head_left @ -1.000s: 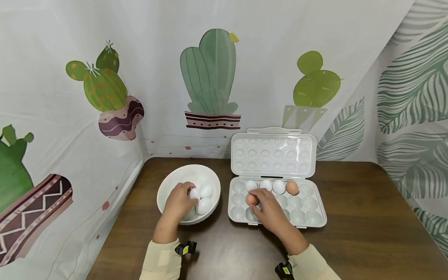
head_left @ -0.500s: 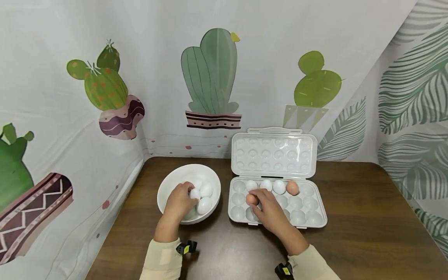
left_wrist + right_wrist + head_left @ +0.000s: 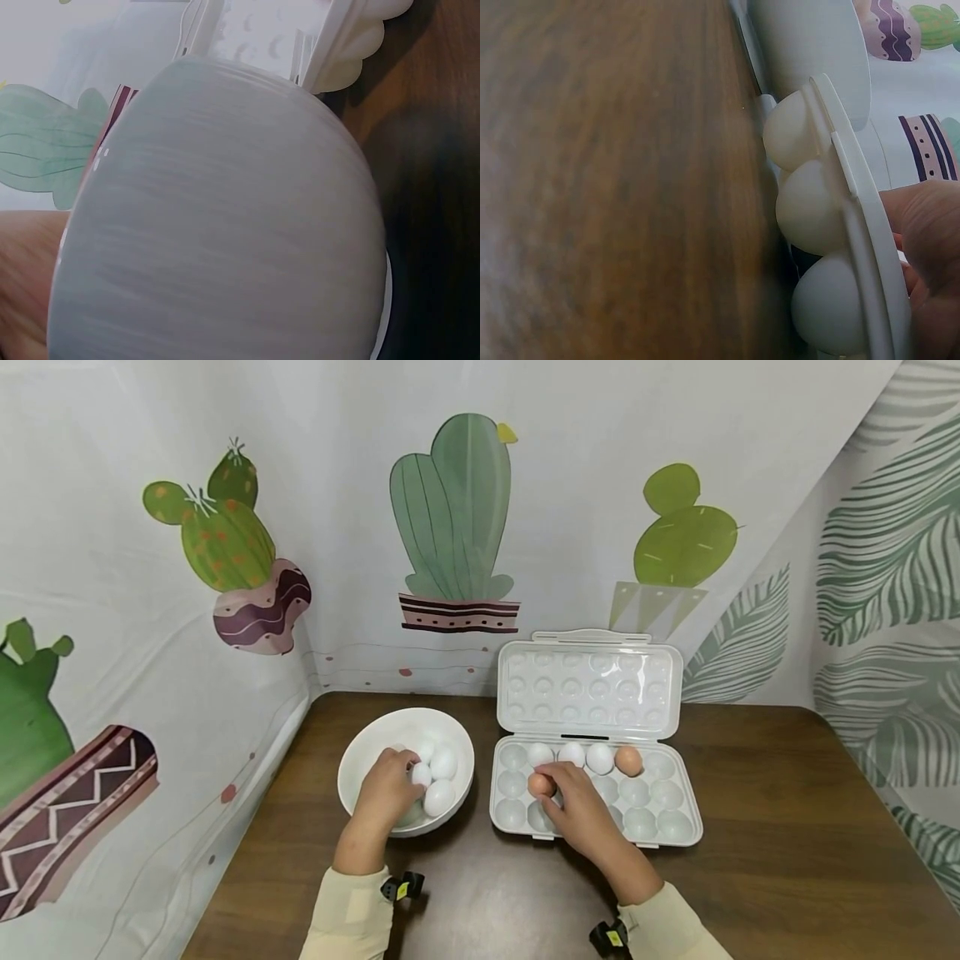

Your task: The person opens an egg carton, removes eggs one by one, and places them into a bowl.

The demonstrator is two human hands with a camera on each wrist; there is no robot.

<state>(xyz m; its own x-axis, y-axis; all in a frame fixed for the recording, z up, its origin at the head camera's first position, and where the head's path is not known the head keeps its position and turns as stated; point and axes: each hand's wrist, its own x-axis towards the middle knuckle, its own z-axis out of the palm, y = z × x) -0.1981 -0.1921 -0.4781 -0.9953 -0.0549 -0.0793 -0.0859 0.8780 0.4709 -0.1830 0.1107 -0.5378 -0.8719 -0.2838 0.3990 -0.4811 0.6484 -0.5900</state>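
Inside the white bowl (image 3: 352,760), my left hand (image 3: 385,789) holds a white egg (image 3: 422,774) between thumb and fingers. Two more white eggs, one nearer (image 3: 439,797) and one farther (image 3: 444,762), lie beside it. Over the egg carton (image 3: 498,827), my right hand (image 3: 577,802) pinches a brown egg (image 3: 540,785) at the second row, near the left. Several white eggs (image 3: 600,758) and another brown egg (image 3: 628,761) sit in the back row. The bowl's outer wall (image 3: 225,210) fills most of the left wrist view and hides the left fingers.
The carton's clear lid (image 3: 588,689) stands raised against the patterned curtain (image 3: 337,527) behind. Brown wooden table (image 3: 787,810) surrounds the bowl and carton. In the right wrist view, the carton's rounded cups (image 3: 817,210) show from the side.
The whole head view has shifted slightly. Both hands keep their places, the left on the white egg in the bowl, the right on the brown egg at the carton.
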